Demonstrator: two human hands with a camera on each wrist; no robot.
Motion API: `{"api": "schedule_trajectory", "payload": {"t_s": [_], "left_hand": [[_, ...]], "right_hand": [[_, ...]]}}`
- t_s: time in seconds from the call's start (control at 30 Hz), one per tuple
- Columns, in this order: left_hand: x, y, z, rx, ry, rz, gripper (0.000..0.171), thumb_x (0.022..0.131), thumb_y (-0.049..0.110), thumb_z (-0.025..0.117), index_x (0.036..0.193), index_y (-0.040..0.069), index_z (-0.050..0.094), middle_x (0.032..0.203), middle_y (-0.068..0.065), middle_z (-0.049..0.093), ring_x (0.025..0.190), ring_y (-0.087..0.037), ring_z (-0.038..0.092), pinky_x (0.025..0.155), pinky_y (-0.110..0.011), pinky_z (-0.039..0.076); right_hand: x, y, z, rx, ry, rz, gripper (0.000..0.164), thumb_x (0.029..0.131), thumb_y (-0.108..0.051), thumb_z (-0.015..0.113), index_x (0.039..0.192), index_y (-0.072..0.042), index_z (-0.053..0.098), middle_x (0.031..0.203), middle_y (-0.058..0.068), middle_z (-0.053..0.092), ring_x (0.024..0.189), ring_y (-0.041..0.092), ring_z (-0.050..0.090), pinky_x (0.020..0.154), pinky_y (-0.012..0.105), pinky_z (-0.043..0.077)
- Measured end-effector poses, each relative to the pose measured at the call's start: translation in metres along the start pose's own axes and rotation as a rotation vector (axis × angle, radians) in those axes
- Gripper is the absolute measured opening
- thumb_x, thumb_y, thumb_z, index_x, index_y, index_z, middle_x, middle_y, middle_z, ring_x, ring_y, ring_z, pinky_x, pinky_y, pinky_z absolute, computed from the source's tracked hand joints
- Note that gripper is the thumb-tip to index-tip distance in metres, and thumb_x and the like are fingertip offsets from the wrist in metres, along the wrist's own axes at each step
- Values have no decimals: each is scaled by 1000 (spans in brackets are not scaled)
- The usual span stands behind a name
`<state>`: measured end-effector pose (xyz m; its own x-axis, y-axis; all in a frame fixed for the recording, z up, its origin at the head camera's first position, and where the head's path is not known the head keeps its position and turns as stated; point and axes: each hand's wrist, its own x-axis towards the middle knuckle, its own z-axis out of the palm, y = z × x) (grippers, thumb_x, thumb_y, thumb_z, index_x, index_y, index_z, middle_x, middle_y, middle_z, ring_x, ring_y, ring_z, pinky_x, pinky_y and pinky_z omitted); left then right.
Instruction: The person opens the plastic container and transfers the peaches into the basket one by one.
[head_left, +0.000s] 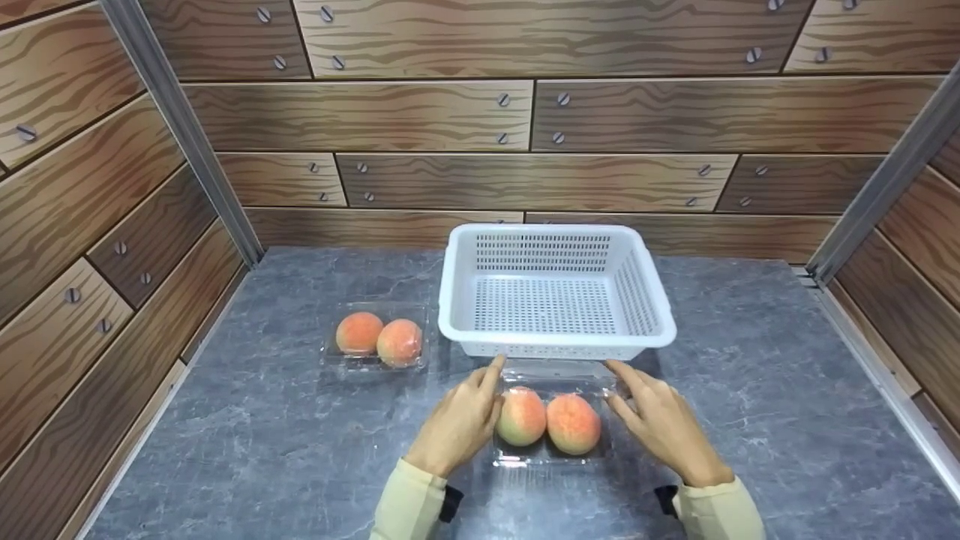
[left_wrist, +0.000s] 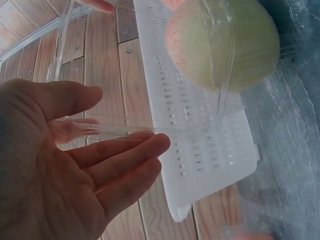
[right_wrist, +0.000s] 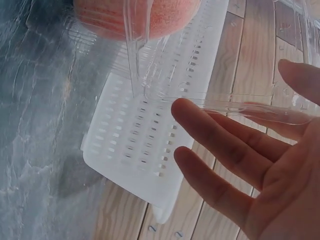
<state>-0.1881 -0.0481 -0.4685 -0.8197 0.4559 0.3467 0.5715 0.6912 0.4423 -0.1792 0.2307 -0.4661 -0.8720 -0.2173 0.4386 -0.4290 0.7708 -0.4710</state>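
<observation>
Two peaches sit side by side in a clear plastic clamshell box in front of the basket. Its transparent lid stands raised at the side toward the basket. My left hand is at the lid's left edge, fingers extended and thumb apart, with one finger seen through the plastic in the left wrist view. At the lid's right edge, my right hand has its fingers stretched out; one finger lies behind the plastic in the right wrist view. How firmly either hand touches the lid is hard to tell.
Behind the box stands a white perforated plastic basket. To the left, another clear box holds two peaches. The grey marbled tabletop is enclosed by wood-patterned walls at the back and sides.
</observation>
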Motion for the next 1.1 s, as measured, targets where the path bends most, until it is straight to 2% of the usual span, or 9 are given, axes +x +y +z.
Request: {"api": "schedule_trajectory", "payload": {"t_s": [0.1,0.2,0.4,0.6,0.73,0.93,1.1], "left_hand": [[1,-1,-1,-71,-20,-31,58,101,5,58,152,-7,34,130,-30,59,108,-39,66,90,-43,60],[1,-1,-2,-107,-18,-35,60,101,5,58,153,-8,31,131,-32,57,107,-40,67,89,-44,60],[3,-4,-2,-165,34,-20,65,101,5,59,155,-9,25,136,-34,54,112,-45,64,93,-47,58],[5,-6,1,-220,74,-39,70,101,8,59,156,-10,19,146,-35,45,127,-48,53,105,-52,48],[6,-7,3,-269,101,-68,72,101,9,60,155,-11,18,145,-37,44,129,-48,51,108,-52,45],[7,-8,6,-312,165,-73,70,100,9,61,154,-13,20,141,-37,49,126,-45,55,107,-52,46],[7,-8,7,-317,160,-92,70,101,12,60,155,-11,22,145,-35,46,129,-45,52,110,-52,43]], "right_hand": [[1,2,1,63,23,20,39,91,1,72,129,3,64,97,14,74,78,25,73,69,45,62],[1,5,2,108,65,17,39,90,4,72,128,6,63,98,19,74,79,30,74,71,46,63],[1,10,7,234,117,55,42,92,8,67,132,12,56,108,30,70,81,36,74,72,44,63],[0,14,12,358,139,74,31,92,12,63,122,13,55,115,34,67,76,29,73,71,31,62],[0,15,14,377,147,61,30,92,12,63,121,13,55,116,33,67,77,26,73,72,27,61],[3,13,15,357,146,36,38,93,11,64,129,14,52,121,34,64,82,32,72,74,37,63],[3,13,18,345,137,47,45,92,11,63,135,16,48,125,35,61,83,32,72,75,39,63]]}}
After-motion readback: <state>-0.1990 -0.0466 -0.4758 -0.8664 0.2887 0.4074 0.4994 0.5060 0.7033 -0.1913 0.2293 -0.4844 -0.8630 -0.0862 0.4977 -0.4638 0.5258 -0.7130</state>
